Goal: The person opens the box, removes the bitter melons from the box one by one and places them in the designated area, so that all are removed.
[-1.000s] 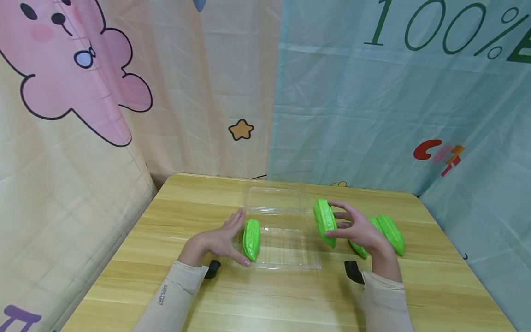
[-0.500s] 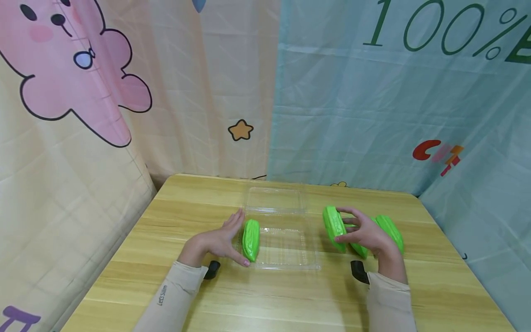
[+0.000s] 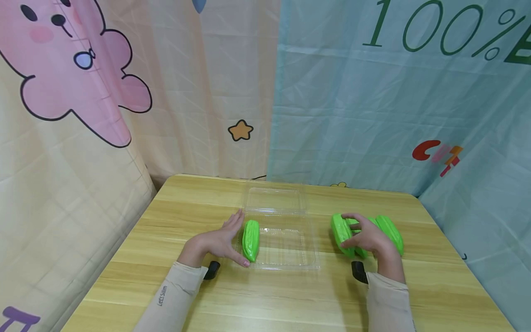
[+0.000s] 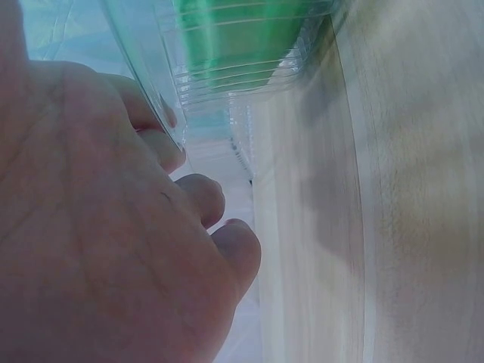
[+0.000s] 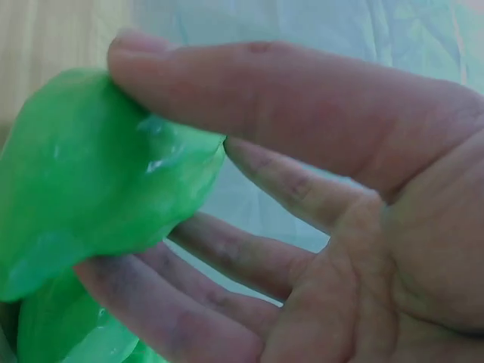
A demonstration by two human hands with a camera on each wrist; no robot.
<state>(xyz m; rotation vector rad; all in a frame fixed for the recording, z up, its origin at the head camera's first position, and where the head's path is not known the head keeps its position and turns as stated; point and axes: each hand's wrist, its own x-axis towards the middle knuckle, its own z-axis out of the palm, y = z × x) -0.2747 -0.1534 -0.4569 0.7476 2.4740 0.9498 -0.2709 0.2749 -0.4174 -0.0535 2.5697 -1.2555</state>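
Observation:
A clear plastic clamshell box (image 3: 286, 266) lies open on the table, its lid (image 3: 275, 199) folded away at the back. One green star fruit (image 3: 250, 240) with ridged sides lies along the left end of its base. My left hand (image 3: 217, 240) touches the box's left side with spread, mostly straight fingers; the thumb reaches the front corner. Farther right, my right hand (image 3: 369, 236) pinches a second green star fruit (image 3: 340, 231) between thumb and fingertips. More star fruits (image 3: 390, 234) lie just behind and right of that hand, partly hidden by it.
The wooden table (image 3: 257, 304) ends at a back edge near printed curtains (image 3: 332, 115). A black wrist mount (image 3: 212, 270) shows by the left cuff and another mount (image 3: 359, 272) by the right.
My right hand has carried its star fruit rightward and down, away from the box and towards the other star fruits. The left hand stays at the box.

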